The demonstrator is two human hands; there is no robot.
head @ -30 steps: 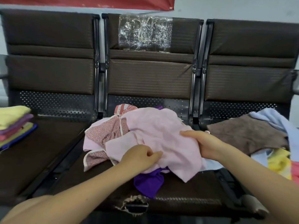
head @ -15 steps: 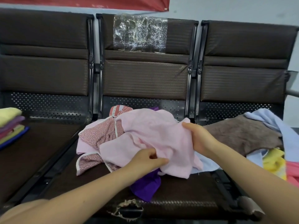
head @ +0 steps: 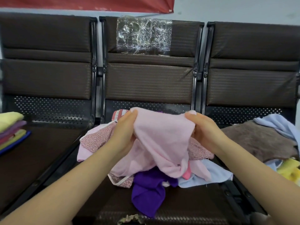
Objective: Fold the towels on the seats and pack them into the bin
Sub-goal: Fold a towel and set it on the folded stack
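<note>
The pink towel (head: 162,140), pinched at its top edge by both hands (head: 125,132) (head: 204,130), should be lifted clear of the pile (head: 146,184) and shaken flat before folding.

Legible text: none. The red banner (head: 87,4) on the wall above the middle seat's backrest (head: 149,78) shows no lettering in its visible strip; the clear plastic patch (head: 143,35) taped on that backrest is blank; the towels carry no readable labels.
</note>
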